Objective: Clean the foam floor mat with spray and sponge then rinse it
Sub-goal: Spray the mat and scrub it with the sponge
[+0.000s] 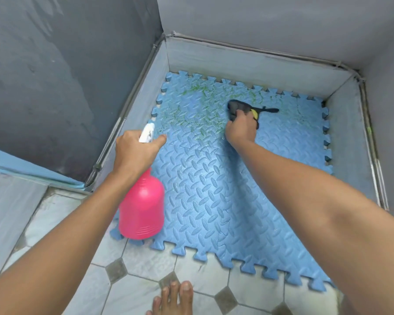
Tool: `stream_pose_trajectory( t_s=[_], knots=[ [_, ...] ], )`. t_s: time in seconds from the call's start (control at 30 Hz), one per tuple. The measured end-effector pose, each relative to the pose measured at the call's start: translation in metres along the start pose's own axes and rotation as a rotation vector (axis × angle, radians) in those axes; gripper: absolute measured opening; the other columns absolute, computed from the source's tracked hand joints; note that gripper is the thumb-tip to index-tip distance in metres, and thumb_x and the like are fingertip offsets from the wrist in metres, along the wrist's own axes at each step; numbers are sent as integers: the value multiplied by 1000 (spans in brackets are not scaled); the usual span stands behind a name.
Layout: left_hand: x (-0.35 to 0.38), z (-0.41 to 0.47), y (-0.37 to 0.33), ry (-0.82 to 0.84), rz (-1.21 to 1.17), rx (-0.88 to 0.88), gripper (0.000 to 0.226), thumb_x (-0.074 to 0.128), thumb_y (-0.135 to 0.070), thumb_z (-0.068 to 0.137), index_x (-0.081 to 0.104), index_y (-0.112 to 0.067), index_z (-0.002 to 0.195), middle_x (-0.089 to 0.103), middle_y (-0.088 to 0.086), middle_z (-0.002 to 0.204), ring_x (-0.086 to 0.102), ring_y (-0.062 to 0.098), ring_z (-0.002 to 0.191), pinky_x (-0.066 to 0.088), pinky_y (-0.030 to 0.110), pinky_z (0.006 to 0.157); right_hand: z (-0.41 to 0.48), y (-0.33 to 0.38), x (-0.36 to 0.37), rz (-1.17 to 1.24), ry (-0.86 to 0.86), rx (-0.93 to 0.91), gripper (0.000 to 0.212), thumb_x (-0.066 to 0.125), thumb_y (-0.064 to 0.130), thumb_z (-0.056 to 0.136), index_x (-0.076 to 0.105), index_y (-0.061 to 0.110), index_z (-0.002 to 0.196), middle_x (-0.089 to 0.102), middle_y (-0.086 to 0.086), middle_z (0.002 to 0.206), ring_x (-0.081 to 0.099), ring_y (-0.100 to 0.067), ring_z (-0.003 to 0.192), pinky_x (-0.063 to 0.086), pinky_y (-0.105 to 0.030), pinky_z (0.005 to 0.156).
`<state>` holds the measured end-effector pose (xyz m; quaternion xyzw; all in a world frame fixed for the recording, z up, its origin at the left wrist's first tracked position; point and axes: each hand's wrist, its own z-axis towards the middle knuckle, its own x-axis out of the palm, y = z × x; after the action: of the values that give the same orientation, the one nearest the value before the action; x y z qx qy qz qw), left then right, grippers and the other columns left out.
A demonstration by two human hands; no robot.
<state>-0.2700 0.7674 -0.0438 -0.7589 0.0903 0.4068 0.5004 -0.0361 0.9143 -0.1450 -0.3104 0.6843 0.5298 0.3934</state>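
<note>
The blue mat [214,201] lies on the floor [143,264] in a corner. My left hand [134,153] curls its fingers round the bottle [142,208] top, over the mat's left edge. My right hand [240,130] grips the sponge [236,106] on the mat, beside green spots [198,89].
</note>
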Motion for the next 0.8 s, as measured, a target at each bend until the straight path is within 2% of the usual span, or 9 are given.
stream_pose_trajectory(
  t_s=[0.07,0.17,0.23,0.3,0.37,0.5,0.57,0.67,0.8],
  knots=[
    [-7,3,9,-40,12,32,56,72,-54,75,67,1,70,72,21,71,70,38,68,59,48,67,-18,37,26,-13,59,-178,41,53,23,95,56,14,135,44,-14,143,45,-36,126,43,-44,101],
    [-13,5,17,-80,-37,31,58,68,-58,71,67,0,68,71,23,72,70,38,68,60,49,67,-66,76,61,-91,209,-568,44,56,24,90,60,19,134,50,-11,137,50,-35,120,46,-42,95],
    [-15,4,18,-90,-44,30,56,68,-56,72,67,0,68,71,22,71,70,36,71,60,44,68,-94,77,68,-156,315,-799,45,59,25,88,61,22,133,53,-9,131,52,-33,116,47,-40,91],
    [-15,5,16,-68,-34,31,53,71,-51,76,67,2,69,71,23,74,67,33,68,54,41,69,-100,57,61,-185,364,-908,46,59,25,87,60,22,133,54,-8,126,53,-32,113,49,-41,90],
    [-14,8,12,-37,-37,7,54,72,-52,75,66,2,69,72,22,74,65,28,63,54,43,69,-84,28,45,-191,312,-842,46,57,24,89,59,22,135,53,-9,128,53,-32,115,52,-44,91],
    [-11,7,9,15,-32,-106,50,66,-53,77,70,-4,67,70,10,55,72,21,53,58,33,59,-23,-30,1,-153,101,-429,46,55,20,93,54,19,140,47,-12,136,53,-38,117,50,-46,94],
    [-8,1,17,31,23,-164,52,64,-57,76,69,-6,68,71,9,58,73,22,57,54,31,58,0,-44,-14,-140,76,-303,46,53,20,95,53,18,141,47,-15,135,55,-40,114,49,-47,95],
    [-8,-5,29,13,-26,-197,65,65,-71,61,70,-6,69,71,12,64,73,28,63,60,41,67,9,-44,-16,-151,105,-292,44,57,26,95,54,19,138,48,-16,133,53,-40,116,48,-45,95],
    [-10,-9,33,-5,-96,-137,59,69,-63,74,71,-4,65,70,7,54,69,20,50,62,40,68,7,-35,-10,-130,62,-263,43,61,36,95,57,20,136,50,-15,133,49,-38,122,47,-45,97]
  ],
)
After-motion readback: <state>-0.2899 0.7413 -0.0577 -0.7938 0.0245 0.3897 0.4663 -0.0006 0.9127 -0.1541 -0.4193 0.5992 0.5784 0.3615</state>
